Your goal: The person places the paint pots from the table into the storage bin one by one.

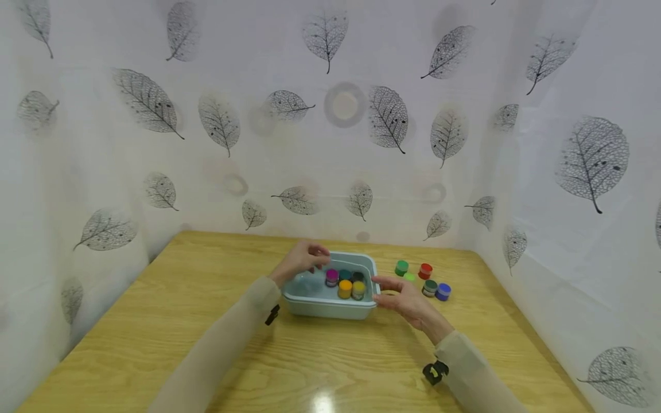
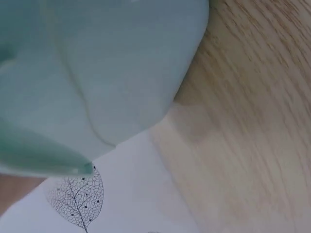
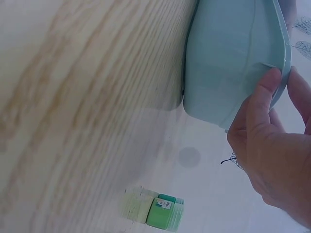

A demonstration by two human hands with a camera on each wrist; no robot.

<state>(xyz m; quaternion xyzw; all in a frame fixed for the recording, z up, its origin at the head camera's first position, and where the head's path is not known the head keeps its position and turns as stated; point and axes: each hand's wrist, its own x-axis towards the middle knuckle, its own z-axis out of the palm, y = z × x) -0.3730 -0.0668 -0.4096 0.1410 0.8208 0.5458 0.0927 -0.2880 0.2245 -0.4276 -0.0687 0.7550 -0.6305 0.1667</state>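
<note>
A pale blue plastic bin [image 1: 330, 310] stands on the table, with several small paint jars inside: a magenta one [image 1: 332, 277], an orange one [image 1: 345, 288], a yellow one [image 1: 358, 289], plus darker ones behind. My left hand [image 1: 304, 259] reaches over the bin's left end, fingers loosely bent above its back left corner, nothing visible between them. In the left wrist view the bin's wall [image 2: 121, 73] fills much of the picture and hides most of that hand. At the other end, my right hand [image 3: 277, 145] pinches the bin's rim, one fingertip on the outer wall.
To the right of the bin stand several more jars: green [image 1: 401, 268], red [image 1: 426, 271], light green [image 1: 409, 277], dark green [image 1: 430, 288] and blue [image 1: 443, 291]. A leaf-patterned curtain [image 1: 310, 155] hangs behind and beside the wooden table [image 1: 217, 258].
</note>
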